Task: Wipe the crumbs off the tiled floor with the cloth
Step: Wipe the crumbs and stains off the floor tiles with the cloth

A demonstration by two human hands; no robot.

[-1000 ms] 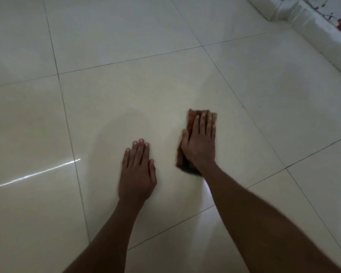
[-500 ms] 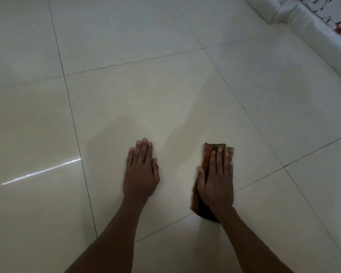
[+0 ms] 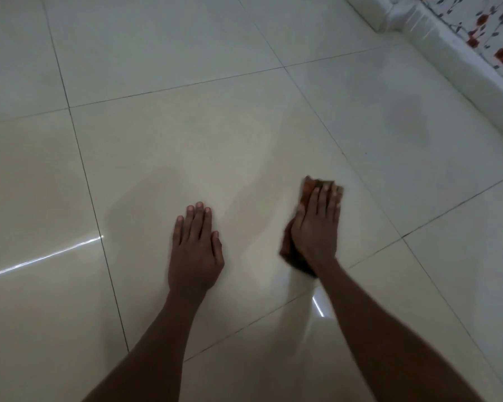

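Observation:
A folded brown-orange cloth (image 3: 308,188) lies on the glossy cream tiled floor (image 3: 215,140), mostly covered by my right hand (image 3: 317,227), which presses flat on it with fingers straight. The cloth's far end shows past my fingertips and its near end (image 3: 295,259) sticks out by my wrist. My left hand (image 3: 195,248) rests palm down on the same tile, fingers together, holding nothing, a hand's width left of the cloth. I cannot make out any crumbs on the tiles.
A white skirting ledge (image 3: 447,59) runs along the upper right, with floral-patterned fabric (image 3: 494,33) behind it. Dark grout lines cross the floor. A bright light streak (image 3: 41,258) reflects on the left tile.
My right hand slid the cloth toward me, then pushed it away again to the far right of the tile. My left hand stayed planted.

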